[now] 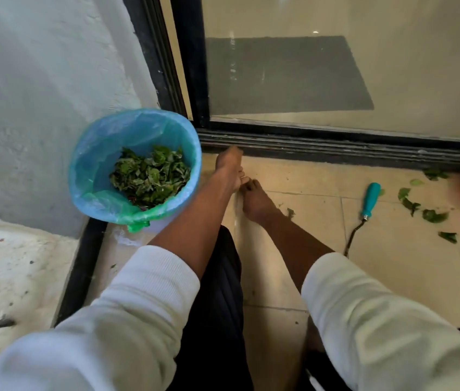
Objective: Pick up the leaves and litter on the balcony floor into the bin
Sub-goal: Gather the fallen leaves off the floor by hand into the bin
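Balcony floor (279, 277) by glass door. Bin (134, 165) with leaves inside, close for easy drops. Left hand (230, 167) and right hand (255, 201) meet just beside bin, fingers bunched; what they hold, cannot tell. More leaves (432, 215) well right of bin, past green tool (370, 200).

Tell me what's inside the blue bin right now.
The bin, lined with a blue-green plastic bag, holds a heap of green leaves. Whatever lies beneath the leaves is covered.

blue-lined bin (93, 176) stands by the wall, part-filled with green leaves (150, 176); more torn leaves (432, 215) lie scattered on the tiled floor (392, 263).
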A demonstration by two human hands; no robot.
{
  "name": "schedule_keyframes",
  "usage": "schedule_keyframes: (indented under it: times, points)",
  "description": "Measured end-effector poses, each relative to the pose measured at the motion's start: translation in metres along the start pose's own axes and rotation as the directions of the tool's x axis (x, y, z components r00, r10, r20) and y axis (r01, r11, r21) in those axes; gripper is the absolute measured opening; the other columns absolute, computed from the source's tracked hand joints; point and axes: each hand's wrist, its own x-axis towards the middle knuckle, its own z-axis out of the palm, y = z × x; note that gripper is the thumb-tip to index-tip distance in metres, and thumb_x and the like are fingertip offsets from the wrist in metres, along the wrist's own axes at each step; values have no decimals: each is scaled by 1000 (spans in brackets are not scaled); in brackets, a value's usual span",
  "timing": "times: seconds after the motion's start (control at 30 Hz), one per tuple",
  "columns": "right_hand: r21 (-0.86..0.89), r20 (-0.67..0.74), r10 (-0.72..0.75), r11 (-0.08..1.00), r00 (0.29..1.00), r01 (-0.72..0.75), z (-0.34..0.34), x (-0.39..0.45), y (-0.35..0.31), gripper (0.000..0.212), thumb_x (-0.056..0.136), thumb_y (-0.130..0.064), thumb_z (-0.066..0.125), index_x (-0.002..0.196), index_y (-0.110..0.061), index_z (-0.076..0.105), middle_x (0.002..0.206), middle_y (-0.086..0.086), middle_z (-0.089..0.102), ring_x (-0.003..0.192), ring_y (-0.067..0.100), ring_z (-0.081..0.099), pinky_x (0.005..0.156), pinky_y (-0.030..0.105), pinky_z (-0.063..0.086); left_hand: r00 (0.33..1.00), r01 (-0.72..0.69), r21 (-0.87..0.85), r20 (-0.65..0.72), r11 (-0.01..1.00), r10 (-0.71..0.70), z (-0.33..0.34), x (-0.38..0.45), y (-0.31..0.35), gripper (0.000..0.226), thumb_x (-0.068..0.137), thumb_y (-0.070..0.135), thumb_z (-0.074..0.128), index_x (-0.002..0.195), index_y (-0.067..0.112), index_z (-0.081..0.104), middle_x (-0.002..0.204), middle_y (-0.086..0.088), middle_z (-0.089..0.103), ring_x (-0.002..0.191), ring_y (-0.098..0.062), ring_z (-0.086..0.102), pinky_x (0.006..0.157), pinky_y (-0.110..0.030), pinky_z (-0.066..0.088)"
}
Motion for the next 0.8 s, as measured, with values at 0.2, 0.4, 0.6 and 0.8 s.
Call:
schedule_keyframes:
  times: [0.2, 0.4, 0.6, 0.8]
  points:
    - [-194, -99, -152, 972, 983, 131, 4, -47, 10, 32, 95, -3, 44, 124, 1, 58, 125, 20, 53, 114, 35, 52, 88, 41, 48, 1000, 7, 148, 1, 989, -7, 17, 10, -14, 24, 99, 28, 48, 106, 7, 58, 92, -11, 51, 84, -24, 49, 84, -38, 48]
    - [116, -309, 155, 985, 938, -125, -19, -48, 51, 18, 96, -6, 48, 107, -7, 62, 103, 10, 61, 82, 22, 59, 67, 28, 43, 999, 24, 229, 38, 973, -34, 49, 12, -29, 19, 99, 24, 48, 99, 8, 57, 77, -8, 41, 62, -19, 37, 56, -29, 39]
    - [-25, 20, 14, 1000, 1000, -14, -17, -68, 89, 19, 87, -2, 60, 99, -14, 68, 129, 8, 58, 124, 31, 47, 95, 47, 45, 993, 33, 284, 99, 958, -64, 72, 18, -47, 20, 97, 24, 53, 100, 6, 60, 96, -13, 52, 82, -24, 49, 80, -38, 53]
    - [-134, -118, 13, 991, 993, -29, 10, -129, 87, 37, 97, -4, 48, 133, -5, 56, 139, 15, 54, 121, 29, 58, 102, 35, 48, 991, 35, 309, 114, 951, -73, 79, 19, -57, 18, 97, 22, 51, 97, 6, 60, 88, -10, 48, 70, -20, 44, 72, -34, 51]
